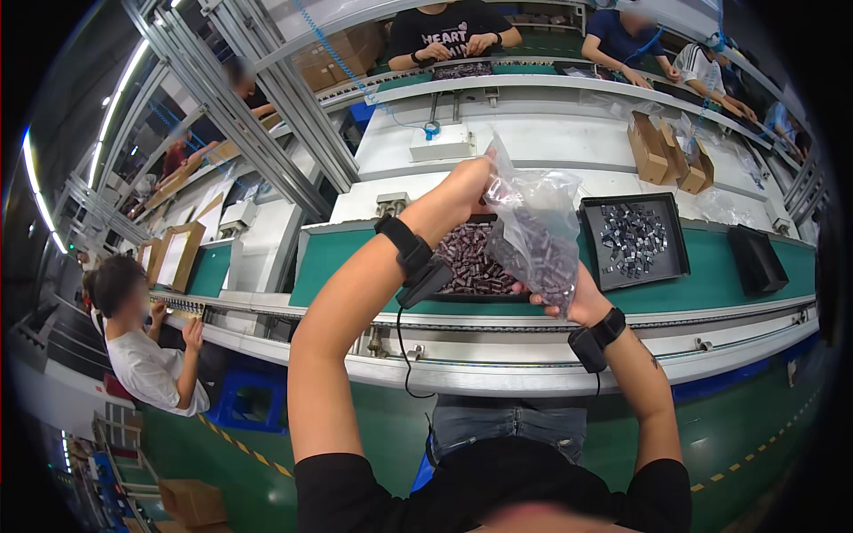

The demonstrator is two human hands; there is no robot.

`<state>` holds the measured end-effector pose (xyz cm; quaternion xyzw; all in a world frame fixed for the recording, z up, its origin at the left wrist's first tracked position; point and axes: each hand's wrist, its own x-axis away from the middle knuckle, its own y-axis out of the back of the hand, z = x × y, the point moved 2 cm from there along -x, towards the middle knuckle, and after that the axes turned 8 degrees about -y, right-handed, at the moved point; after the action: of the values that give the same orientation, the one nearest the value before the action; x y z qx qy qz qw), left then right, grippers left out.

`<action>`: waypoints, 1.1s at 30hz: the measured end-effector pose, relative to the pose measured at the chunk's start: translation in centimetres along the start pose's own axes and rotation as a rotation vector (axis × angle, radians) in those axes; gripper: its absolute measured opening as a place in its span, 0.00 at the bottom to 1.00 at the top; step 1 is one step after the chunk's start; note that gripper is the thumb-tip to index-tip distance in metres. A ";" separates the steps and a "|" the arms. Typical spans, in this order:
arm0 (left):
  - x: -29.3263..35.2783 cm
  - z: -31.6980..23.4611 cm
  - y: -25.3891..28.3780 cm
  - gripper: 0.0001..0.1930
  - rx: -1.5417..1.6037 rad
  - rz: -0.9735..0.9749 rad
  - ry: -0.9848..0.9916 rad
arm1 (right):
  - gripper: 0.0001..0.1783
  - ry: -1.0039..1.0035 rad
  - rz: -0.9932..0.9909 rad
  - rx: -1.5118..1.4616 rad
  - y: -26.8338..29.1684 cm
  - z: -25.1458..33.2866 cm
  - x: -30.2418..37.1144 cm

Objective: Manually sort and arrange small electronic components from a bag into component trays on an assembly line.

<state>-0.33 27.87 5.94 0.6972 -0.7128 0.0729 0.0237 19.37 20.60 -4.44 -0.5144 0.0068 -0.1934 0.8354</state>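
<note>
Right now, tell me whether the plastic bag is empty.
The bag isn't empty: small dark parts show through its lower half, at the right hand.

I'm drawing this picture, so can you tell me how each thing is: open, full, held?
Plastic bag: held up, small pieces inside; can't tell if open.
Left hand: gripping the bag's upper end.
Right hand: gripping its lower part.
Reddish-brown pieces: loose, heaped together.
Black tray right of bag: open, dark pieces spread inside.
Cardboard boxes: open.
Green belt: can't tell if moving.
</note>
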 end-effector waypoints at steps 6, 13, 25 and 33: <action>1.6 -1.2 0.4 0.22 -0.221 0.047 -0.086 | 0.38 0.064 -0.127 0.040 0.9 1.1 0.8; 2.8 -2.9 -0.5 0.21 -0.344 0.098 -0.238 | 0.37 0.075 -0.036 -0.032 1.1 2.2 2.4; -3.7 -12.8 -1.4 0.13 -0.027 -0.096 -0.518 | 0.29 0.575 -0.721 0.631 -3.7 3.5 8.3; -13.9 -10.9 1.5 0.26 -0.384 -0.263 -0.523 | 0.16 0.964 -1.009 0.793 0.8 4.0 13.7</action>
<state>-2.19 43.17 14.73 0.7611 -0.5994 -0.2472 -0.0197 33.11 19.85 -0.71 0.0201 0.0642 -0.7367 0.6728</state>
